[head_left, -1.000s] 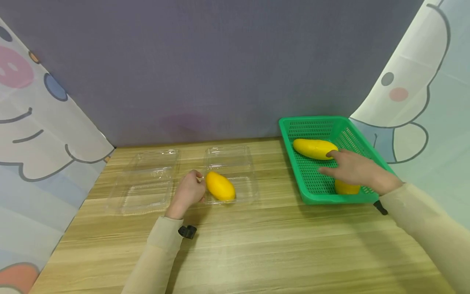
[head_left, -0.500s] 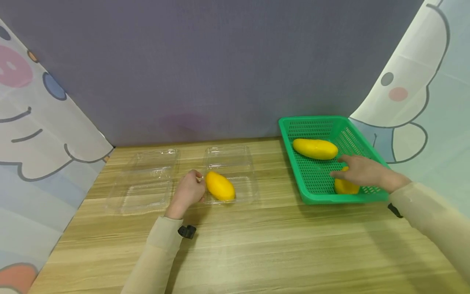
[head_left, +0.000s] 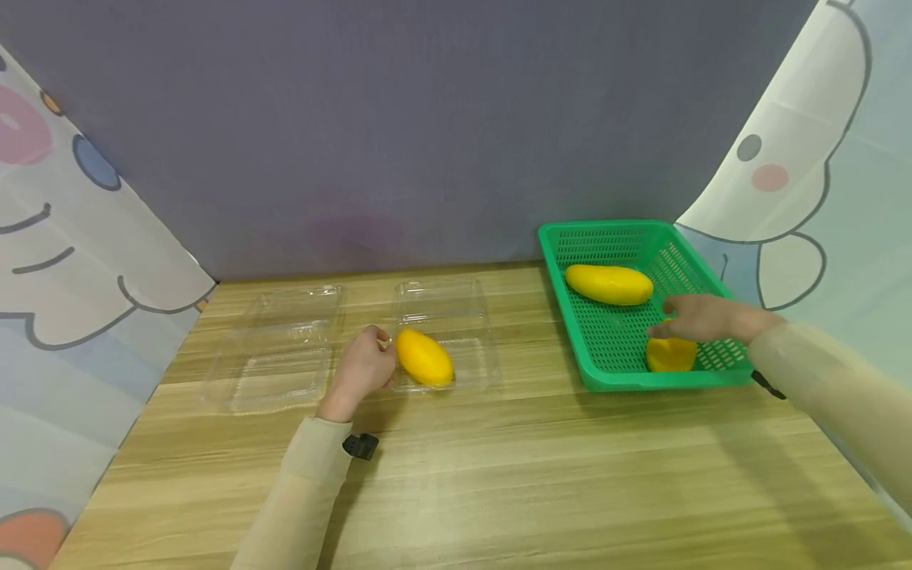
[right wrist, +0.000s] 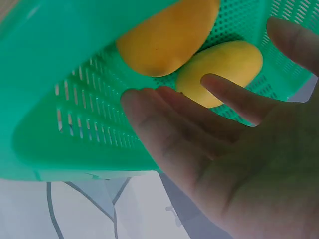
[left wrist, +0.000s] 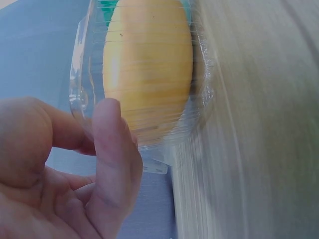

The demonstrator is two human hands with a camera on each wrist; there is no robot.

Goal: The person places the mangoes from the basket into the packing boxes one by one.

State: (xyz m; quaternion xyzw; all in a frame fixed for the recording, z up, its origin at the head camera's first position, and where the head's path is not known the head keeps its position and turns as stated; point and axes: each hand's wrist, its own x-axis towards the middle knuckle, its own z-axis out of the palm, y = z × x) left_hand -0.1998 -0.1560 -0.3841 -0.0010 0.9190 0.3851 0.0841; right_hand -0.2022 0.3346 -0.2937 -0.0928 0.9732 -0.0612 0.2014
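A yellow mango (head_left: 424,358) lies in a clear plastic clamshell box (head_left: 479,362) whose lid is folded back. My left hand (head_left: 362,369) pinches the box's left edge between thumb and fingers. In the left wrist view the mango shows behind the clear wall (left wrist: 79,74). My right hand (head_left: 701,318) reaches into a green basket (head_left: 570,336), fingers spread and loosely bent over a second mango (head_left: 671,355), which it partly covers. Another long yellow mango (head_left: 609,285) lies at the basket's back. In the right wrist view a gap shows between the fingers (right wrist: 144,112) and the nearer mango (right wrist: 169,42).
A second clear clamshell box (head_left: 285,372), also with its lid back, stands left of my left hand on the wooden table (head_left: 499,483). A grey wall (head_left: 427,134) rises behind, with cartoon-printed curtains (head_left: 71,261) on both sides.
My right hand has moved from near the back mango rightward and toward me, to over the front mango. My left hand keeps its place on the box. The head view has shifted slightly.
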